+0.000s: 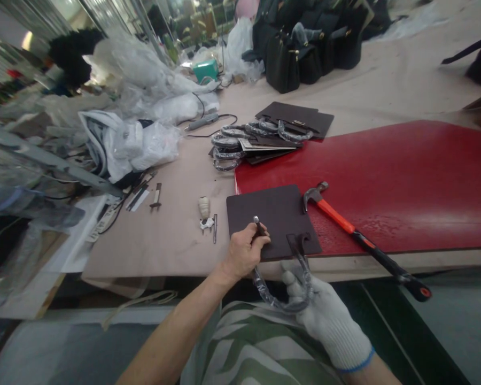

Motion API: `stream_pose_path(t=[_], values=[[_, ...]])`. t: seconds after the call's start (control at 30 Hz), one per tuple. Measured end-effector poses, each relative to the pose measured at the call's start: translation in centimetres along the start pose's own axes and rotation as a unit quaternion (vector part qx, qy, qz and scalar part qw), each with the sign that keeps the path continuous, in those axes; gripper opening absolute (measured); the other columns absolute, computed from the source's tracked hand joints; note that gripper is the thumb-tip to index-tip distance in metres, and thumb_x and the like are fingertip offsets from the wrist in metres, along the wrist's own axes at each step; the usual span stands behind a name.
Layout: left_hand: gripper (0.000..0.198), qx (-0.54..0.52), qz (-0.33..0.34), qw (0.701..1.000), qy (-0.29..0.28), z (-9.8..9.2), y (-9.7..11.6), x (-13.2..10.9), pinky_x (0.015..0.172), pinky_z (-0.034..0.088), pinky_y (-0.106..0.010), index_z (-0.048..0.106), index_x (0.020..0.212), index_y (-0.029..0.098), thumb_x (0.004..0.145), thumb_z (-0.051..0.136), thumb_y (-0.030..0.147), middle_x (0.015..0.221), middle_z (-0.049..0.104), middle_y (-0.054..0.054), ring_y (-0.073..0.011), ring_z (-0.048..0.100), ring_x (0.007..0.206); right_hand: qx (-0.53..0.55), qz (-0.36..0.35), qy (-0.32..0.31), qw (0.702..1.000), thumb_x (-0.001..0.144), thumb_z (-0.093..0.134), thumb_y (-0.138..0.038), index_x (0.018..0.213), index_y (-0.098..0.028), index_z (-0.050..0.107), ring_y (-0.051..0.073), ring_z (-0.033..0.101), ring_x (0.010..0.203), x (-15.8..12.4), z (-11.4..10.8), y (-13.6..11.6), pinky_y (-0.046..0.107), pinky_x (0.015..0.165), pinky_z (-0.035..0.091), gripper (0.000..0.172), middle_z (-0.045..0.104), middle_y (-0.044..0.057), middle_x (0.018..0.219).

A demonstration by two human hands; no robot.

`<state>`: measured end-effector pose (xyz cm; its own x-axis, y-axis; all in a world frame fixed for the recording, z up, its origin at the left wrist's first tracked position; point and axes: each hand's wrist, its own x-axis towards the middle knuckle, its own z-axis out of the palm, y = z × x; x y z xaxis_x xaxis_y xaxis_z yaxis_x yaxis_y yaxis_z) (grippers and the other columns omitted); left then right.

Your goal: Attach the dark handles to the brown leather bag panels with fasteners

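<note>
Gloved right hand point(324, 318): grip part-curled at the plastic-wrapped handle point(270, 298); how firmly, I cannot tell.
Wrapped handle: looped at the worktop's point(176, 240) near edge, one end over the brown panel point(260, 206).
Bare left hand point(242, 252): grip pinched on a dark, shiny-tipped piece point(260, 227).
Work in hand: seemingly positioning parts over the panel; the next move calls for steadiness.
Hammer point(366, 243): right of the panel, across the red mat point(404, 187).
Far side: black bags point(282, 67).
</note>
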<state>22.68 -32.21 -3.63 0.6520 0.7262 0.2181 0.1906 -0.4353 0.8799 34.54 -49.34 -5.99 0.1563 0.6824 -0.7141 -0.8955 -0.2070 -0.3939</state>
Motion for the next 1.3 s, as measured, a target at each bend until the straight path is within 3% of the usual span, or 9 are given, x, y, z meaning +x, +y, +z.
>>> stream_pose_path(t=[0.07, 0.2, 0.3, 0.4, 0.53, 0.7, 0.87, 1.1, 1.3], values=[[0.008, 0.001, 0.006, 1.0, -0.002, 0.3, 0.3, -0.9, 0.083, 0.059, -0.027, 0.064, 0.1, 0.021, 0.092, 0.061, 0.018, 0.094, 0.077, -0.004, -0.0165, 0.075, 0.086, 0.014, 0.035, -0.004, 0.999, 0.079, 0.073, -0.017, 0.095, -0.015, 0.076, 0.009, 0.061, 0.054, 0.1, 0.2, -0.2, 0.015, 0.049, 0.049, 0.017, 0.074, 0.005, 0.082], [0.01, -0.025, -0.012, 1.0, 0.014, 0.7, 0.7, -2.1, 0.082, 0.059, -0.027, 0.065, 0.1, 0.021, 0.092, 0.061, 0.018, 0.092, 0.077, -0.003, -0.0157, 0.074, 0.084, -0.105, -0.037, -0.03, 0.993, 0.076, 0.086, -0.042, 0.083, -0.016, 0.073, 0.008, 0.05, 0.045, -0.3, 0.9, -0.6, 0.016, 0.041, 0.041, 0.03, 0.068, 0.002, 0.069], [0.011, -0.069, -0.068, 0.995, 0.011, 0.5, 1.1, -1.5, 0.081, 0.06, -0.027, 0.064, 0.099, 0.02, 0.089, 0.061, 0.018, 0.091, 0.077, -0.002, -0.0153, 0.074, 0.082, -0.149, -0.054, -0.029, 0.987, 0.073, 0.087, -0.059, 0.079, -0.013, 0.071, 0.013, 0.056, 0.047, 0.1, 1.5, -0.4, 0.02, 0.045, 0.045, 0.048, 0.066, 0.005, 0.06], [0.01, -0.114, -0.118, 0.986, -0.005, 0.0, 1.5, -0.5, 0.081, 0.059, -0.026, 0.063, 0.097, 0.019, 0.087, 0.063, 0.017, 0.089, 0.076, -0.003, -0.0151, 0.073, 0.083, -0.143, -0.074, -0.002, 0.987, 0.07, 0.087, -0.064, 0.088, -0.012, 0.072, 0.019, 0.066, 0.055, 0.7, 2.5, -0.2, 0.027, 0.055, 0.055, 0.057, 0.072, 0.009, 0.067], [0.012, -0.185, -0.165, 0.968, -0.029, -0.5, 1.8, 0.7, 0.076, 0.058, -0.025, 0.062, 0.095, 0.017, 0.084, 0.066, 0.016, 0.082, 0.075, -0.002, -0.0137, 0.071, 0.076, -0.082, -0.059, 0.011, 0.995, 0.078, 0.084, -0.054, 0.102, -0.015, 0.071, 0.021, 0.069, 0.057, 1.2, 4.0, -0.1, 0.031, 0.058, 0.058, 0.048, 0.074, 0.007, 0.069], [0.015, -0.217, -0.213, 0.952, -0.025, -0.9, 1.8, 1.7, 0.068, 0.055, -0.022, 0.061, 0.094, 0.016, 0.081, 0.068, 0.014, 0.076, 0.074, -0.001, -0.0127, 0.071, 0.069, -0.04, -0.013, 0.015, 0.999, 0.088, 0.075, -0.04, 0.101, -0.014, 0.069, 0.019, 0.065, 0.049, 0.9, 5.2, -0.5, 0.028, 0.049, 0.054, 0.029, 0.073, 0.006, 0.067], [0.017, -0.254, -0.239, 0.937, -0.02, -1.7, 2.1, 2.0, 0.065, 0.055, -0.021, 0.061, 0.095, 0.016, 0.08, 0.07, 0.016, 0.079, 0.076, -0.002, -0.0129, 0.072, 0.07, -0.004, -0.028, 0.005, 1.0, 0.081, 0.08, -0.032, 0.1, -0.016, 0.069, 0.015, 0.061, 0.049, 0.6, 5.9, 0.6, 0.024, 0.05, 0.053, 0.027, 0.069, 0.001, 0.062], [0.024, -0.3, -0.236, 0.924, -0.01, -2.4, 1.7, 1.0, 0.068, 0.057, -0.022, 0.062, 0.094, 0.015, 0.078, 0.079, 0.022, 0.082, 0.078, -0.004, -0.0139, 0.074, 0.072, 0.044, -0.058, -0.016, 0.997, 0.061, 0.09, -0.028, 0.088, -0.02, 0.069, 0.01, 0.058, 0.056, -0.2, 6.7, 2.3, 0.023, 0.056, 0.053, 0.035, 0.074, -0.002, 0.085], [0.03, -0.312, -0.244, 0.918, 0.014, -3.4, 2.1, 0.2, 0.068, 0.057, -0.022, 0.062, 0.096, 0.014, 0.077, 0.082, 0.027, 0.084, 0.078, -0.005, -0.0144, 0.074, 0.073, -0.071, -0.009, -0.069, 0.995, 0.06, 0.09, -0.046, 0.063, -0.018, 0.063, 0.014, 0.053, 0.054, 0.3, 6.3, 2.1, 0.028, 0.057, 0.053, 0.039, 0.06, 0.0, 0.059]])
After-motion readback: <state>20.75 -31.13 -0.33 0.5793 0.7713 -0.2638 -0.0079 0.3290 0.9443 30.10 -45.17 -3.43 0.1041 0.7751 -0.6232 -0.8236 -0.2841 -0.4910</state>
